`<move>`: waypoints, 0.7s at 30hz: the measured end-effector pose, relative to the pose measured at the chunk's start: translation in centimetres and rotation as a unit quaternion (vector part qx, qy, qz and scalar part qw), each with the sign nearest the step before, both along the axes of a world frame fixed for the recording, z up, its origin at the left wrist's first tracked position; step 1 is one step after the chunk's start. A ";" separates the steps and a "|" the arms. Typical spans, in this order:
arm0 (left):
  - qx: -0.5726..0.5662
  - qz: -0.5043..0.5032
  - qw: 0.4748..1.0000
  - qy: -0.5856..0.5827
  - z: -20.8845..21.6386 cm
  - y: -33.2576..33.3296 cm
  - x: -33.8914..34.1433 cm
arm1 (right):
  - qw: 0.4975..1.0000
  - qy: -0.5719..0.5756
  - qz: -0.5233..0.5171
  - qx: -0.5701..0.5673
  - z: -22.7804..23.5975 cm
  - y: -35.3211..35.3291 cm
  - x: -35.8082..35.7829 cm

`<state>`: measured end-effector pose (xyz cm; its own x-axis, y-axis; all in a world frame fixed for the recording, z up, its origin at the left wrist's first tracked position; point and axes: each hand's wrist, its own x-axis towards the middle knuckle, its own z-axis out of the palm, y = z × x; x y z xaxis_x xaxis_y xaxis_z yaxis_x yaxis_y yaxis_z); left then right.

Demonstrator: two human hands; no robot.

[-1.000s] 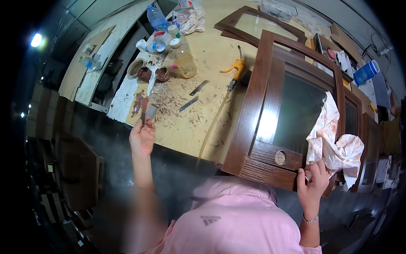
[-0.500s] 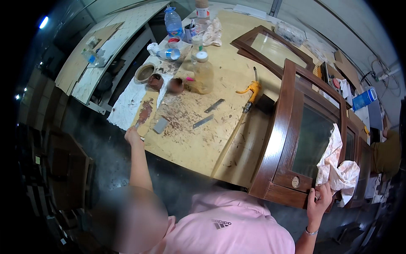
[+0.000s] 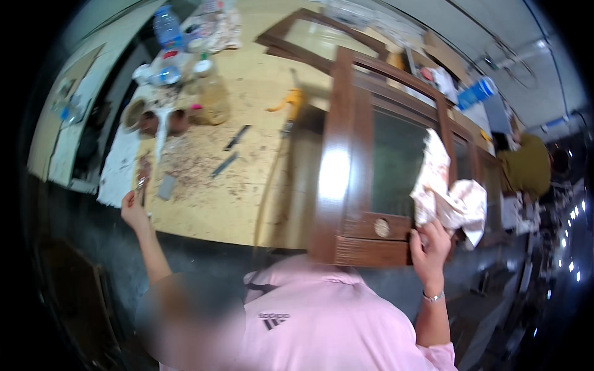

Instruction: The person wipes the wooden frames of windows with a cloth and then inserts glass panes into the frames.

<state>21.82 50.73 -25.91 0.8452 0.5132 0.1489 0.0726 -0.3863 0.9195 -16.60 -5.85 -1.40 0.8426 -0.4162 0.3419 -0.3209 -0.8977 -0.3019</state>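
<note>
My left hand (image 3: 133,210) is closed at the table's near left edge, pinching what looks like a thin metal scraper blade (image 3: 143,184). The blade lies over a narrow board (image 3: 144,157) smeared with reddish-brown paste. Past the board stand a brown-stained cup (image 3: 148,123) and an open round tub (image 3: 132,115). My right hand (image 3: 431,247) is closed at the lower right corner of a brown wooden door frame with a glass panel (image 3: 396,164). A stained white rag (image 3: 433,179) comes out from its fingers and drapes over the frame; part of its grip is hidden.
On the table lie a grey block (image 3: 166,187), two flat blades (image 3: 236,137) and an orange-handled air gun (image 3: 288,101) with its hose. Bottles, including a yellowish one (image 3: 213,99), stand behind. More door frames (image 3: 322,37) rest farther back. Another person (image 3: 526,166) is at the right.
The whole view has shifted, so the table and door frame appear farther left and higher. My left hand stays by the smeared board, and my right hand stays at the frame's corner with the rag.
</note>
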 end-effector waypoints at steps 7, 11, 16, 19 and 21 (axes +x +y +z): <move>-0.177 -0.332 0.927 0.006 14.9 -22.0 -11.8 | 0.956 -0.140 0.020 0.256 3.0 1.1 1.6; -0.220 -0.497 0.836 0.072 19.2 -28.9 -18.4 | 0.930 -0.088 0.110 0.339 4.8 3.5 4.0; -0.347 -0.520 0.769 0.137 19.2 -31.6 -23.2 | 0.878 -0.008 0.188 0.441 3.1 5.7 5.7; -0.359 -0.524 0.761 0.129 18.8 -31.8 -23.8 | 0.893 0.019 0.253 0.373 1.4 5.6 6.0; -0.337 -0.529 0.769 0.122 18.3 -31.6 -23.8 | 0.908 0.037 0.242 0.339 1.3 6.0 6.4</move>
<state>-1.94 19.13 -7.64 0.8033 -0.5903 -0.0792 0.2474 0.2098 0.9459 -10.25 0.12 -0.08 0.9931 -0.0850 0.0804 0.0199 -0.5544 -0.8320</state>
